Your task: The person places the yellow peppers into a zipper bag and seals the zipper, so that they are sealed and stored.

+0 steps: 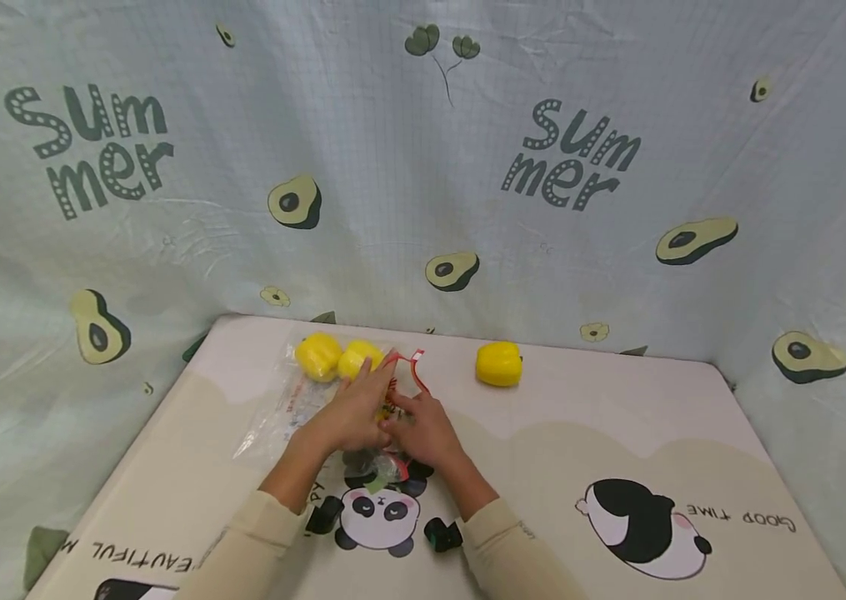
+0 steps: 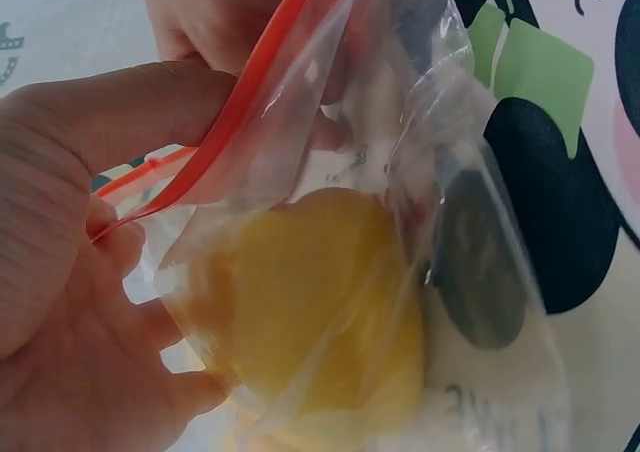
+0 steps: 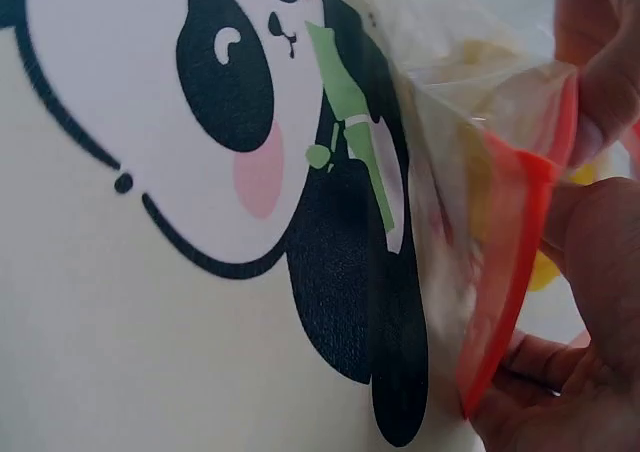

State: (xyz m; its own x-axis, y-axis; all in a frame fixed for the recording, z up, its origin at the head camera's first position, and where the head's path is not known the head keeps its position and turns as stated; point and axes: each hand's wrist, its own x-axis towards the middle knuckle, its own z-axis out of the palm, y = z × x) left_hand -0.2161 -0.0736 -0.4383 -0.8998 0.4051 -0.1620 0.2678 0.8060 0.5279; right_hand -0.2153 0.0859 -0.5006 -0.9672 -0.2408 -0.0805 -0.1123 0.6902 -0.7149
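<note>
A clear zip bag with a red zip strip [image 2: 262,77] is between my two hands, its mouth spread apart. Through its film shows a yellow bell pepper [image 2: 325,302]. My left hand [image 1: 353,414] pinches one side of the red strip, thumb on one face and fingers on the other. On the opposite side, my right hand [image 3: 600,272] grips the strip near its end. Part of the bag is hidden behind the hands in the head view. Two more yellow bell peppers, one at the far left [image 1: 318,357] and one beside it [image 1: 358,357], lie just beyond my left hand.
Another yellow bell pepper [image 1: 499,364] sits apart, toward the table's back edge. Clear plastic film [image 1: 267,429] spreads left of my left hand. The table [image 1: 543,492] has a panda-print cover, with a patterned curtain [image 1: 362,125] hanging behind it.
</note>
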